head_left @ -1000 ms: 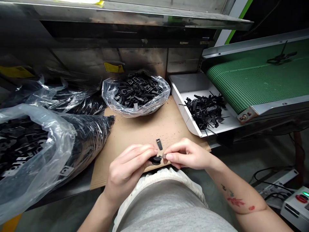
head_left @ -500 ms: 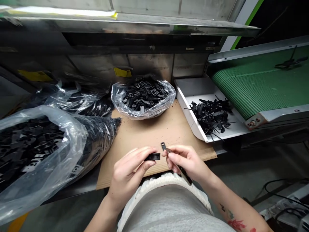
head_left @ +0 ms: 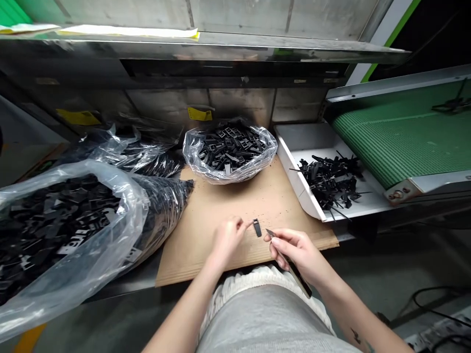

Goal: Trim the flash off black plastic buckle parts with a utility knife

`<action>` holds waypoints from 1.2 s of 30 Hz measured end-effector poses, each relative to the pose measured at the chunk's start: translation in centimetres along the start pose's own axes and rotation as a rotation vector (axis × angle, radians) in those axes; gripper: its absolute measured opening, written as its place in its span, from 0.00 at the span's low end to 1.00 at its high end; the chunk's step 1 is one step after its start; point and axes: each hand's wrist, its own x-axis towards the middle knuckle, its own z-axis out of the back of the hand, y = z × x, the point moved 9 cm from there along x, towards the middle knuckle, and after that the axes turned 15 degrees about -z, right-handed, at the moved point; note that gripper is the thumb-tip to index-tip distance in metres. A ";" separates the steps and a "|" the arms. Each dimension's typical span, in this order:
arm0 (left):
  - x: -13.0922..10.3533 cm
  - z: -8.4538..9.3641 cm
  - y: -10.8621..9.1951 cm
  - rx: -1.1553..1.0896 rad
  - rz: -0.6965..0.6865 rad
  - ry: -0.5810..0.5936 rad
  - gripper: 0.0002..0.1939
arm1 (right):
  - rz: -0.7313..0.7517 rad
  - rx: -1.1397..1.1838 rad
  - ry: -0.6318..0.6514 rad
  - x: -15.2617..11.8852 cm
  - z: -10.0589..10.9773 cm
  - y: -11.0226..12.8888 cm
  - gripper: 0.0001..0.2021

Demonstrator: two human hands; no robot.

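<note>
My left hand (head_left: 228, 236) is over the cardboard sheet (head_left: 209, 206), its index fingertip at the top end of a small black plastic part (head_left: 257, 227). Its fingers are closed on that end. In my right hand (head_left: 289, 247) is a knife (head_left: 300, 280) with a dark handle, its pointed blade sticking out up and left, close to the part but apart from it. Behind the hands, a clear plastic bag (head_left: 230, 177) stands open, full of similar black parts.
On the left lies a large open bag (head_left: 136, 196) of black pieces. To the right, a white tray (head_left: 303, 189) holds thin black pieces beside a green conveyor belt (head_left: 408, 142). A metal shelf (head_left: 228, 49) runs across the back.
My left hand has moved from a hollow black piece, now out of sight, to the small part. That part is no longer at my right hand. The camera view has shifted left.
</note>
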 end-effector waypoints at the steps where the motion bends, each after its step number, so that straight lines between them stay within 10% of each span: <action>1: 0.2 -3.3 0.2 0.004 0.038 0.055 0.12 | 0.007 -0.009 -0.010 -0.1 0.1 0.0 0.12; 3: 0.4 -7.9 0.7 0.007 0.098 0.130 0.14 | 0.015 -0.022 -0.031 -0.2 0.4 -0.3 0.12; 6: 0.5 -10.0 0.8 -0.036 0.127 0.200 0.14 | 0.023 -0.021 -0.065 -0.3 1.3 -1.0 0.13; 13: -0.6 -3.7 -2.1 -0.359 0.154 0.206 0.11 | 0.200 -0.320 -0.399 -1.7 3.4 0.5 0.16; 21: -1.5 3.9 -5.1 -0.470 0.168 -0.100 0.03 | 0.515 -0.849 -0.524 -4.3 -2.0 4.9 0.13; 29: -1.9 3.9 -5.6 -0.646 0.234 -0.195 0.07 | 0.349 -0.360 -0.381 -2.3 0.0 3.6 0.12; 36: -0.2 4.1 -8.9 -0.435 -0.104 -0.013 0.07 | 0.549 -0.365 -0.417 -3.3 -0.5 5.5 0.10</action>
